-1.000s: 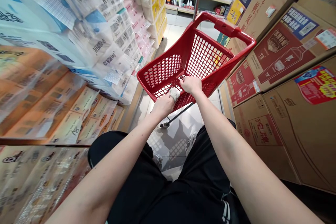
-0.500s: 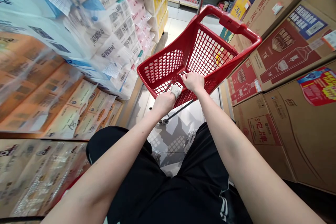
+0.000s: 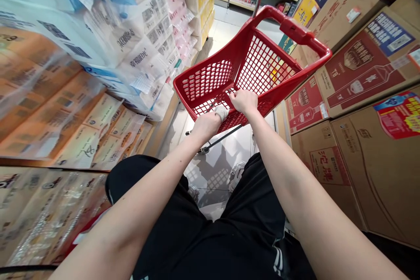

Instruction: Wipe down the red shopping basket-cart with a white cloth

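While the person is standing in a shop aisle, the left hand (image 3: 205,126) and right hand (image 3: 243,101) are sitting side by side at 12 o'clock, all fingers curling shut around the near rim of the basket (image 3: 210,79), which is resting on a wheeled frame (image 3: 204,149). Tissue packs (image 3: 138,52) are piling at 9 o'clock, boxes (image 3: 354,109) at 3 o'clock. Seemingly things are only starting: the 2 hands are gripping, and no goods are showing inside the mesh.

Left hand (image 3: 205,126), right hand (image 3: 244,101), both clenched
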Demonstrator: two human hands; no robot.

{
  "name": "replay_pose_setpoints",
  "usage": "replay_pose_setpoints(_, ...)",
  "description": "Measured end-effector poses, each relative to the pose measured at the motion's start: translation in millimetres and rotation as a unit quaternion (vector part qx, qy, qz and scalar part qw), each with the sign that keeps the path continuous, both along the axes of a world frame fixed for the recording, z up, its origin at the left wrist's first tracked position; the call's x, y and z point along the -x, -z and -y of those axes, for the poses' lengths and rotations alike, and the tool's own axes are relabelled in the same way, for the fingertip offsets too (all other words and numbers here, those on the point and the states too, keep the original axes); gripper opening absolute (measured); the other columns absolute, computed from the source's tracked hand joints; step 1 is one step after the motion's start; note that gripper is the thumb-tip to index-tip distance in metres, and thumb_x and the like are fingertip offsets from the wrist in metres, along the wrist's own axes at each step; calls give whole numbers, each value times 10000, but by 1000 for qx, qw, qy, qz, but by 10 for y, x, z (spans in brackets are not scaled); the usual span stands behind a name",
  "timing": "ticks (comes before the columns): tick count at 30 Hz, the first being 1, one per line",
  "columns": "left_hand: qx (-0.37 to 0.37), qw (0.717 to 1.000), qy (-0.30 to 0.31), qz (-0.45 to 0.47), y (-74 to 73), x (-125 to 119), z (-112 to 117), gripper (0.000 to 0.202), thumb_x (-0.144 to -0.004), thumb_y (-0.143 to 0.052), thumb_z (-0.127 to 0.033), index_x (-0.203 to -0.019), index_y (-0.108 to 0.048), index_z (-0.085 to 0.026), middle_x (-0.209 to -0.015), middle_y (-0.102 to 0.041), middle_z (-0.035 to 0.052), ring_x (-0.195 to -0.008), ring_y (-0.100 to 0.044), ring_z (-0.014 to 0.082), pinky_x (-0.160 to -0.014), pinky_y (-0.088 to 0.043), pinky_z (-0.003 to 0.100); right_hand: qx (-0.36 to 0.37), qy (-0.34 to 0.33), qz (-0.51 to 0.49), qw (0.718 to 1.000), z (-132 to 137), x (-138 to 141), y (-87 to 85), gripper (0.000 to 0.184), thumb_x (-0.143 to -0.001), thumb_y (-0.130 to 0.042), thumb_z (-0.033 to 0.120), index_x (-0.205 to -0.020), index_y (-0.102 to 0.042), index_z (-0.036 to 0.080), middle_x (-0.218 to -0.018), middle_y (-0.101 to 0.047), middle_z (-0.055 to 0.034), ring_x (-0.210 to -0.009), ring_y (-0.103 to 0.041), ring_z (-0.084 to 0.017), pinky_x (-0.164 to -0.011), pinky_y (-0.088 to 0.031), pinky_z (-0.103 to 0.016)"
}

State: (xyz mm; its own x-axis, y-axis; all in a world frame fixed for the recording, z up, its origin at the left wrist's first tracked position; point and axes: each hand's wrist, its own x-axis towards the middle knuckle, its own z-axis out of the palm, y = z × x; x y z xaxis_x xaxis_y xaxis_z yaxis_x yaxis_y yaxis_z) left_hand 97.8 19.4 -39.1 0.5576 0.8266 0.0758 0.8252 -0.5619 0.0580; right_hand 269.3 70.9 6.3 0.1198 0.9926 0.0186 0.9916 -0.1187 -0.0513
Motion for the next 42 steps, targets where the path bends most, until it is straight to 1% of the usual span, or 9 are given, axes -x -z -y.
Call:
replay_pose_setpoints(4,2,1000,-6,9,-11,22,-4,524,-1007,-280,-494,-1128,-586,-86,-963,-681,178,-911,-673,280,-748,-502,340,25,1,-2,1000,-37,-5,-7,450,-939,-356,396,-1033,-743,187,-1062,-738,-121,-1015,-667,-266,-848,-439,-326)
replay_pose_setpoints(8,11,998,-15,52,-14,75,20,575,-1014,-200,-500,-1080,-606,-98,-963,-685,173,-952,-662,273,-798,-492,343,31,5,-11,999,-46,-16,-4,432,-920,-388,396,-1047,-740,180,-1073,-738,-128,-1026,-669,-271,-856,-445,-328)
replay_pose_setpoints(12,5,982,-25,186,23,147,41,531,-1022,-193,-463,-1219,-565,-138,-1096,-682,148,-1057,-638,246,-896,-479,334,31,5,-10,999,-29,-15,-11,452,-933,-374,410,-1067,-736,175,-1090,-734,-134,-1043,-668,-270,-880,-445,-330)
replay_pose_setpoints(16,-5,940,-13,340,85,190,26,455,-1005,-293,-460,-1247,-553,-177,-1178,-665,122,-1139,-609,256,-977,-467,374,31,6,-11,999,-19,-24,-21,454,-930,-379,413,-1062,-735,164,-1095,-733,-140,-1053,-666,-273,-896,-445,-336)
replay_pose_setpoints(18,-4,925,-8,380,104,199,11,415,-994,-342,-447,-1234,-556,-184,-1186,-658,116,-1138,-608,260,-987,-471,392,21,4,-13,1000,-24,-36,-18,447,-920,-387,407,-1034,-743,160,-1068,-739,-141,-1031,-674,-279,-876,-454,-338)
replay_pose_setpoints(28,-42,931,98,348,90,173,38,301,-919,-472,-256,-1193,-562,-170,-1240,-579,141,-1175,-548,259,-999,-465,410,16,6,-22,1000,-63,-74,11,450,-914,-393,412,-1036,-743,156,-1065,-737,-147,-1014,-679,-284,-862,-459,-344)
replay_pose_setpoints(34,-75,956,160,233,4,198,88,129,-873,-506,-240,-913,-611,-177,-985,-595,124,-962,-555,270,-851,-469,423,18,3,-19,1000,-53,-73,-6,452,-928,-385,411,-1032,-742,153,-1065,-735,-149,-1031,-676,-282,-882,-454,-344)
replay_pose_setpoints(39,-45,953,153,256,-22,192,102,17,-856,-531,-221,-853,-523,-207,-876,-569,77,-859,-533,236,-790,-458,397,2,2,-22,1000,-60,-67,14,446,-929,-392,410,-1010,-747,153,-1038,-741,-145,-1012,-680,-278,-874,-459,-337)
replay_pose_setpoints(42,0,942,95,322,24,180,63,128,-818,-573,-208,-883,-463,-222,-841,-544,47,-783,-531,205,-727,-467,358,-9,1,-24,1000,-69,-64,39,451,-920,-394,412,-999,-752,150,-1021,-743,-147,-990,-684,-284,-858,-464,-345)
